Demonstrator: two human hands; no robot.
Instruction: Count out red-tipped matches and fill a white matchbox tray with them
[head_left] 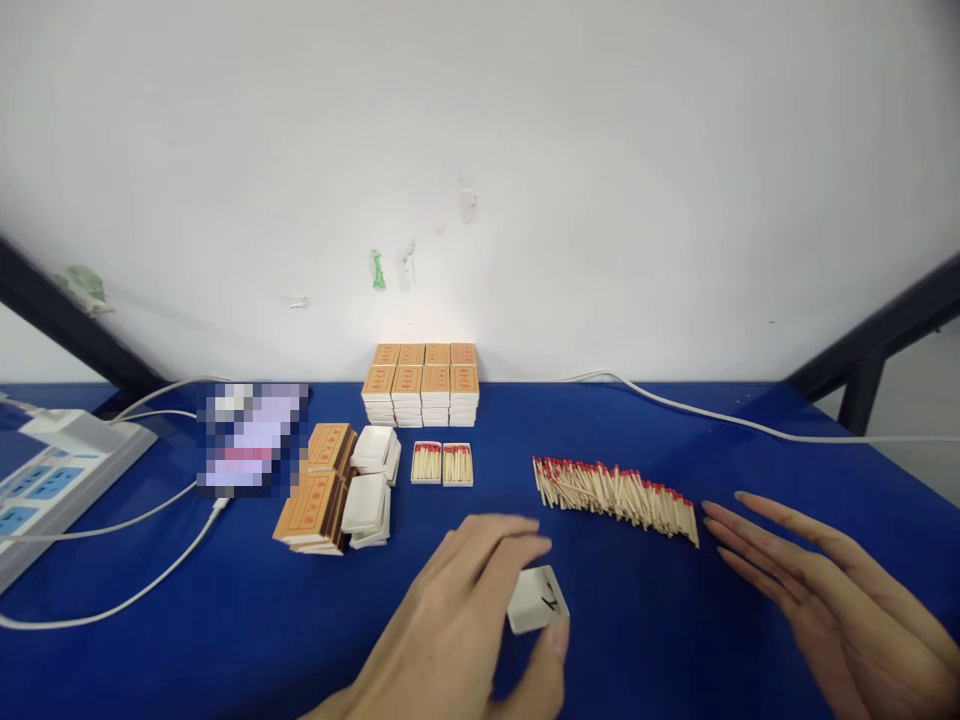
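Note:
My left hand [465, 610] is curled around a small white matchbox tray [534, 600] at the lower middle, its thumb at the near corner and its fingers along the far and left sides. A black mark shows inside this tray. My right hand [832, 590] is open at the right, fingers stretched out and the fingertips close to the right end of a long row of matches [615, 492]. The red heads of these loose matches point mostly away from me. Further back, two trays filled with matches [442, 464] sit side by side.
Stacked matchboxes [421, 385] stand against the wall. Left of the filled trays are white trays [367, 500] and orange matchbox sleeves [315, 500]. A blurred-out phone [259, 435], a power strip [52, 490] and white cables [165, 595] lie on the blue table [240, 650].

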